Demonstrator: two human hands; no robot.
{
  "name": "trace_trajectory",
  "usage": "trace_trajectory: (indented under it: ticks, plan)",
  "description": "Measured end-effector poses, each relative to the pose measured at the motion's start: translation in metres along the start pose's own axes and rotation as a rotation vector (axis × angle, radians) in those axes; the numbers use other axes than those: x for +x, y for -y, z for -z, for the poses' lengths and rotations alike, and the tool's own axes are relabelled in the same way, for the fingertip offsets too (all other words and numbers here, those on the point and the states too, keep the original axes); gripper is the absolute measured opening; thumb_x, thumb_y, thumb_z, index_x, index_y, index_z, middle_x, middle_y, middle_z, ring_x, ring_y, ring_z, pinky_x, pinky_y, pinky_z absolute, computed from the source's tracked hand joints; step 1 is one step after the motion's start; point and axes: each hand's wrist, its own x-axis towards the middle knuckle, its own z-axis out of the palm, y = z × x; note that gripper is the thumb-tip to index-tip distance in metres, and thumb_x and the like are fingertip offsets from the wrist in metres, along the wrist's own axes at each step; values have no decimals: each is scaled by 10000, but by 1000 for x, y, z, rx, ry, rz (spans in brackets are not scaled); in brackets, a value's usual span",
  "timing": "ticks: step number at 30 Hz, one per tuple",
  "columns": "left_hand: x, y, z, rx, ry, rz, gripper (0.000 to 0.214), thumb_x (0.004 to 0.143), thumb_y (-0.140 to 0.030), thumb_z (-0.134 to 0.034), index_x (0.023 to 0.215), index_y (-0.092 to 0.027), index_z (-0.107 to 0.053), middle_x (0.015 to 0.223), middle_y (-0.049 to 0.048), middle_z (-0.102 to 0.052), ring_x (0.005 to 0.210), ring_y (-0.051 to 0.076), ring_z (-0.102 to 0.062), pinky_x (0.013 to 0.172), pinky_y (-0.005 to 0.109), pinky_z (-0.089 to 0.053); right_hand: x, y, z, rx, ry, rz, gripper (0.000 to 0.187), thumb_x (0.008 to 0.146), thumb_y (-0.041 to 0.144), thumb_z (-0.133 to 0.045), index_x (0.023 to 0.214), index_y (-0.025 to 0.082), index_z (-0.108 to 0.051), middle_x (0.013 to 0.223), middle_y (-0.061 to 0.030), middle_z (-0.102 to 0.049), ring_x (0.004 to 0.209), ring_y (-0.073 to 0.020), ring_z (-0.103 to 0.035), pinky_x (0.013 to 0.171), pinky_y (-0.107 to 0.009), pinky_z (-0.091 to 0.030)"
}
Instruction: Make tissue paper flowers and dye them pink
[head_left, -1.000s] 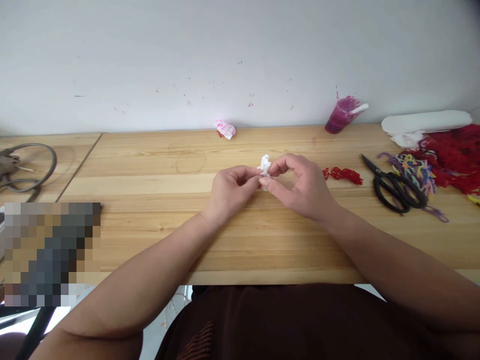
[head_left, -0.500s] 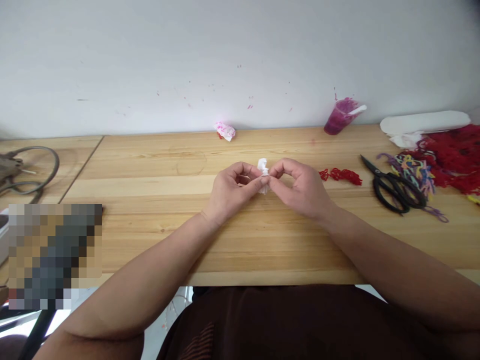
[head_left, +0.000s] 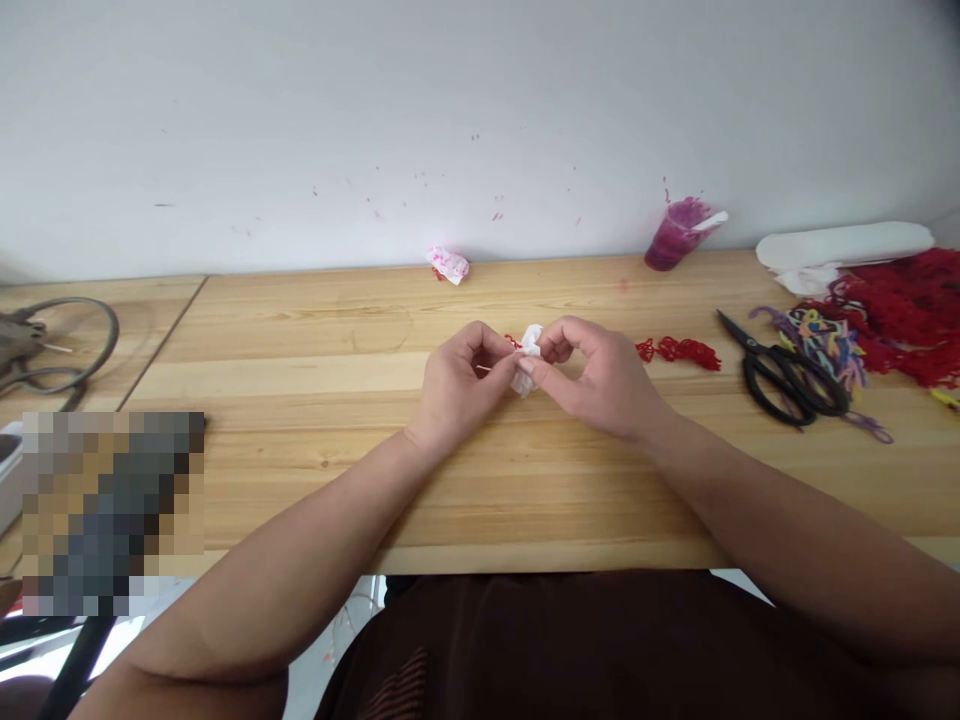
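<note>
My left hand [head_left: 466, 383] and my right hand [head_left: 592, 372] meet over the middle of the table, fingertips pinched together. Between them is a crumpled piece of white tissue [head_left: 531, 340], closed on by both hands. A bit of red yarn [head_left: 513, 341] pokes out at the tissue's left side, by my left fingertips. Fingers hide the rest of the yarn. To the right of my right hand, a small knotted bundle of red yarn [head_left: 681, 351] lies on the wood.
Black scissors [head_left: 795, 382] lie at the right beside multicoloured yarn scraps [head_left: 821, 340] and a red yarn heap [head_left: 900, 320]. A purple-stained cup [head_left: 675, 238] and a pink-spotted tissue wad [head_left: 450, 264] stand near the wall. A grey cable [head_left: 112, 325] loops at the far left.
The white tissue has shifted and spread a little between my fingertips. Red yarn now shows at its left side. Both hands stay in nearly the same place.
</note>
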Motion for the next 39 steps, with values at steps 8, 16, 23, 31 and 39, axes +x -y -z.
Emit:
trace_trajectory:
  ticks: [8, 16, 23, 31, 39]
  plan:
    - [3, -3, 1, -329, -23, 209, 352, 734, -365, -858, 762, -186, -555, 703, -7, -678, 636, 111, -624, 638, 250, -532, 2, -5, -3, 94, 4, -177, 187, 805, 288, -729, 695, 211, -599, 689, 9, -670, 629, -146, -575, 621, -295, -448]
    - [4, -2, 3, -271, 9, 168, 337, 732, -369, -864, 775, -168, -597, 687, -11, -665, 605, 93, -596, 599, 228, -516, -1, 0, -1, 59, 49, -162, 188, 818, 277, -710, 702, 205, -580, 690, 10, -643, 646, -141, -558, 631, -283, -429]
    - [5, 4, 2, -126, -55, 30, 241, 752, -280, -819, 765, -182, -599, 753, 2, -692, 678, 122, -638, 663, 263, -547, -1, 2, 0, 62, 34, -78, 141, 816, 279, -732, 774, 213, -615, 743, 3, -667, 690, -152, -583, 693, -301, -471]
    - [2, 2, 0, -161, -40, 77, 257, 740, -273, -821, 734, -184, -580, 713, -4, -683, 633, 116, -619, 628, 254, -523, 1, -4, -3, 163, -25, -147, 202, 844, 317, -735, 732, 208, -607, 725, -2, -687, 659, -152, -618, 651, -299, -478]
    - [4, -4, 4, -231, 64, 135, 313, 719, -334, -876, 844, -162, -648, 766, 9, -694, 636, 104, -620, 593, 224, -495, -2, -3, -5, 87, -21, -93, 202, 857, 289, -712, 717, 211, -588, 698, 16, -668, 646, -139, -586, 631, -284, -443]
